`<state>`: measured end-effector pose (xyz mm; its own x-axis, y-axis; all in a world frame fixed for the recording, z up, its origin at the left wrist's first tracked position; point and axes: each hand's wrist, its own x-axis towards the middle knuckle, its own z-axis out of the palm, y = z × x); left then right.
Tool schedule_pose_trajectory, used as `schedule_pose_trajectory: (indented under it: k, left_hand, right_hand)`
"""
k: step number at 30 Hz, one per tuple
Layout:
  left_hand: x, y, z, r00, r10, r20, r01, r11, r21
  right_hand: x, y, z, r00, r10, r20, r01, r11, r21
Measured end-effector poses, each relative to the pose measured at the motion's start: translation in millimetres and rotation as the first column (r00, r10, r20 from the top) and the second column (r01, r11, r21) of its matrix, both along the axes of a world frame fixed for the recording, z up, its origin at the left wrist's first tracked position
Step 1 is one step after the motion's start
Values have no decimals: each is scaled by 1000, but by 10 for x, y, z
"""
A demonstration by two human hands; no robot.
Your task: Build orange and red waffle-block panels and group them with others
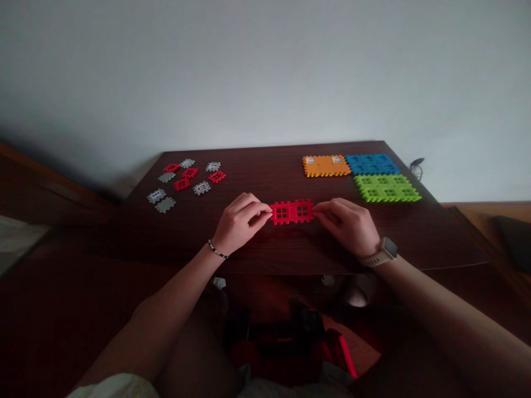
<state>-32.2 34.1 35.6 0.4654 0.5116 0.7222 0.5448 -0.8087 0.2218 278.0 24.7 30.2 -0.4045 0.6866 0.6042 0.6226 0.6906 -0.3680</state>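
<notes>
Left grip (pixel 240 224): narrow, pinching one end of the red waffle-block strip (pixel 292 211).
Right grip (pixel 346 225): narrow, pinching the opposite end.
Strip: mid-desk (pixel 265 171), between both hands.
Risk: thin fingertip hold; slip could drop strip.

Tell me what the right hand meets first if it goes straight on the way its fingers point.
The red plastic waffle-block strip: the right hand is touching its end. Just beyond lies the left hand, on the other end, as far as this view shows.
</notes>
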Motion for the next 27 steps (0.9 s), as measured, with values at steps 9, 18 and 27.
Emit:
schedule_pose_trajectory:
  k: [9,18,27]
  left_hand:
    - [-6,3,-11,1000,9,-9,-9,1000,-13]
    - [-20,17,-27,1000,0,-12,0,1000,-25]
    - [-35,34,-67,1000,8,0,-8,997,-74]
  right_hand:
    - [1,10,-3,1000,12,11,-12,1000,-11]
    - [2,12,-10,999,10,30,-10,1000,-12]
    - [21,29,-38,1000,-13,28,13,1000,-1]
